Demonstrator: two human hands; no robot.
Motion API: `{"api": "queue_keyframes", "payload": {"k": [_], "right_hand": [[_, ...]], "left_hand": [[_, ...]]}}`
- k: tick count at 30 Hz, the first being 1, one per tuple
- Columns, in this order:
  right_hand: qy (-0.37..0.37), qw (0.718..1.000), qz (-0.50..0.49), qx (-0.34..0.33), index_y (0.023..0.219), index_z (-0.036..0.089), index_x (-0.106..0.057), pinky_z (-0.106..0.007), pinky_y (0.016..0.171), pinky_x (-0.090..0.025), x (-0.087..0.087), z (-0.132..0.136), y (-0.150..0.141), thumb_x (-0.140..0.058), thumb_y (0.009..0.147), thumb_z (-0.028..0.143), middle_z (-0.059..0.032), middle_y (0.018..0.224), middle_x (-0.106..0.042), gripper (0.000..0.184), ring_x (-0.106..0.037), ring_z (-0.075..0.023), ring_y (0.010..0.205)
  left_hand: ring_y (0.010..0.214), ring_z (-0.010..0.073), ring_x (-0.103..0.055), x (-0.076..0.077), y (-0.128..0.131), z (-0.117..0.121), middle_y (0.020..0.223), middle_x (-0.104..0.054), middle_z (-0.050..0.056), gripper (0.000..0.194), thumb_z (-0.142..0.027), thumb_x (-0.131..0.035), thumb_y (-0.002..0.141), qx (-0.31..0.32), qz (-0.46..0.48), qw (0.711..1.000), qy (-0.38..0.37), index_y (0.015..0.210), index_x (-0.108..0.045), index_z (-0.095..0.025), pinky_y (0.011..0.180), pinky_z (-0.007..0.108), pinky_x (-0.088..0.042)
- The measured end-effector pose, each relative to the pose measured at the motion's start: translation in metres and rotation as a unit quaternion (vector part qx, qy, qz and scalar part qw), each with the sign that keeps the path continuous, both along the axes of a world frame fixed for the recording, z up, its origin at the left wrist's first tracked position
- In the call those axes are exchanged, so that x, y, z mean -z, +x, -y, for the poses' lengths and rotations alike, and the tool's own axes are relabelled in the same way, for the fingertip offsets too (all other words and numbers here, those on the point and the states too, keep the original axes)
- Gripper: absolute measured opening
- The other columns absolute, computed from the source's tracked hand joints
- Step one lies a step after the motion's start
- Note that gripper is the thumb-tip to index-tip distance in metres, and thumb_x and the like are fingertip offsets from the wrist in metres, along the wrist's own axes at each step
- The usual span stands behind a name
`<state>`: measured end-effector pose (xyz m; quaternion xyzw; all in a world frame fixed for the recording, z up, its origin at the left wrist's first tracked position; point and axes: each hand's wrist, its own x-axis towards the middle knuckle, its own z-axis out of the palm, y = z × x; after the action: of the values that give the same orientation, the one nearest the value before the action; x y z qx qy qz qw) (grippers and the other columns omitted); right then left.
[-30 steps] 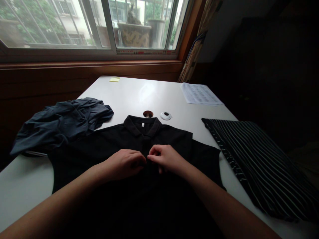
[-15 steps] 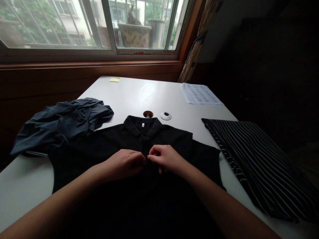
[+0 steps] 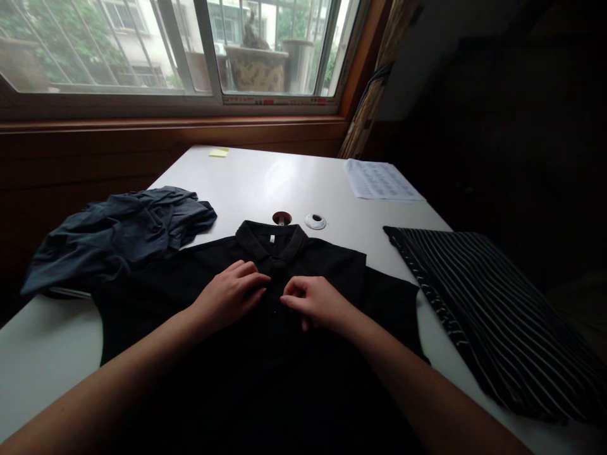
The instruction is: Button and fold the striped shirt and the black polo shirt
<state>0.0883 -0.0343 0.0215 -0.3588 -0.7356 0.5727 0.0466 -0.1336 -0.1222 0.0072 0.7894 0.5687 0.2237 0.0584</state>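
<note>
Across the left of the frame we list one grey-blue garment (image 3: pixel 118 234), rumpled, its lower edge meeting a black shirt. Next, one left hand (image 3: pixel 232 291), left of centre: fingers loosely bent, thumb and forefinger parted, nothing seen between them; contact with the fabric we cannot confirm. At centre, the black shirt (image 3: pixel 270 360) itself, spread on a white table (image 3: pixel 256 177), collar (image 3: pixel 296 243) toward the upper centre, long axis running down to the bottom edge. Its front strip (image 3: pixel 277 278) follows that axis, passing between the two hands; a tiny pale speck on it, possibly a button, lies below the left fingertips and just left of the right thumb, the right hand being nearer. Right of centre, one right hand (image 3: pixel 320 300): thumb and forefinger brought together, remaining fingers curled; whether they pinch cloth we cannot tell, black on black. Farther right, we enter printed papers (image 3: pixel 382 180), upper right, and one striped cloth (image 3: pixel 484 297), lying flat.
</note>
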Motion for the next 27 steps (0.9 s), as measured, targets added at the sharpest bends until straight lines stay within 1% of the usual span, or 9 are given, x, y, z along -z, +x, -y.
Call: {"api": "queue_keyframes", "payload": {"k": [7,10,13,15,16,18,20,22,27], "right_hand": [[0.006,1.000,0.005,-0.001,0.088,0.020,-0.064,-0.016,0.031,-0.035,-0.001,0.000,0.000,-0.063,0.089,0.029,0.0052,0.066,-0.063,0.010,-0.062,-0.0100,0.040],[0.034,0.999,-0.005,-0.006,0.089,0.020,-0.063,-0.017,0.033,-0.037,0.000,-0.001,0.001,-0.059,0.092,0.030,0.0049,0.066,-0.064,0.011,-0.062,-0.0102,0.041],[0.144,0.988,-0.039,0.032,0.096,0.021,-0.062,-0.019,0.044,-0.044,0.002,-0.002,0.002,-0.057,0.093,0.027,0.0046,0.070,-0.064,0.009,-0.062,-0.0089,0.044],[0.251,0.965,-0.057,0.061,0.110,0.022,-0.062,-0.021,0.054,-0.048,0.002,-0.002,0.003,-0.058,0.092,0.023,0.0042,0.074,-0.065,0.018,-0.063,-0.0100,0.052],[0.296,0.951,-0.062,0.061,0.118,0.024,-0.061,-0.022,0.059,-0.049,0.003,-0.003,0.003,-0.058,0.093,0.021,0.0034,0.077,-0.066,0.026,-0.065,-0.0113,0.058],[0.359,0.931,-0.066,0.024,0.130,0.028,-0.059,-0.024,0.070,-0.051,0.004,-0.003,0.003,-0.056,0.094,0.019,0.0009,0.088,-0.070,0.038,-0.068,-0.0140,0.074],[0.394,0.917,-0.055,-0.025,0.133,0.031,-0.060,-0.026,0.077,-0.051,0.007,-0.003,0.004,-0.055,0.095,0.018,-0.0008,0.101,-0.072,0.040,-0.068,-0.0151,0.084],[0.416,0.907,-0.031,-0.053,0.128,0.032,-0.064,-0.026,0.076,-0.051,0.010,-0.003,0.004,-0.054,0.096,0.019,-0.0015,0.105,-0.071,0.035,-0.068,-0.0147,0.082],[0.440,0.896,0.008,-0.049,0.113,0.029,-0.069,-0.024,0.072,-0.048,0.012,-0.005,0.004,-0.059,0.094,0.020,-0.0007,0.098,-0.070,0.024,-0.067,-0.0139,0.077]], "left_hand": [[0.091,0.0203,-0.056,0.002,0.003,0.002,0.100,-0.063,0.007,0.030,-0.020,-0.057,0.096,0.055,0.016,0.998,0.014,0.125,-0.066,-0.022,0.080,0.033,-0.051],[0.087,0.0181,-0.057,0.003,0.003,0.003,0.098,-0.063,0.006,0.032,-0.018,-0.055,0.097,0.080,0.017,0.996,0.030,0.127,-0.065,-0.023,0.075,0.030,-0.050],[0.080,0.0161,-0.057,0.004,0.003,0.004,0.094,-0.063,0.005,0.035,-0.017,-0.053,0.098,0.101,0.001,0.994,0.034,0.131,-0.063,-0.024,0.070,0.028,-0.049],[0.077,0.0158,-0.057,0.003,0.003,0.006,0.093,-0.064,0.004,0.037,-0.017,-0.053,0.097,0.108,-0.016,0.993,0.034,0.133,-0.062,-0.025,0.068,0.028,-0.048],[0.077,0.0159,-0.057,0.003,0.003,0.006,0.093,-0.064,0.004,0.038,-0.017,-0.052,0.097,0.110,-0.024,0.993,0.035,0.133,-0.061,-0.025,0.068,0.028,-0.048],[0.076,0.0164,-0.057,0.002,0.003,0.007,0.093,-0.064,0.004,0.037,-0.018,-0.052,0.098,0.115,-0.038,0.992,0.038,0.133,-0.062,-0.024,0.068,0.029,-0.048],[0.076,0.0168,-0.057,0.002,0.004,0.007,0.092,-0.065,0.004,0.034,-0.019,-0.052,0.098,0.123,-0.048,0.990,0.044,0.129,-0.063,-0.024,0.068,0.030,-0.048],[0.076,0.0171,-0.057,0.001,0.005,0.008,0.092,-0.065,0.004,0.031,-0.020,-0.052,0.098,0.133,-0.054,0.989,0.048,0.126,-0.065,-0.024,0.068,0.030,-0.047],[0.076,0.0169,-0.057,-0.001,0.007,0.008,0.091,-0.066,0.003,0.027,-0.019,-0.052,0.098,0.137,-0.040,0.989,0.042,0.120,-0.068,-0.025,0.066,0.029,-0.045]]}}
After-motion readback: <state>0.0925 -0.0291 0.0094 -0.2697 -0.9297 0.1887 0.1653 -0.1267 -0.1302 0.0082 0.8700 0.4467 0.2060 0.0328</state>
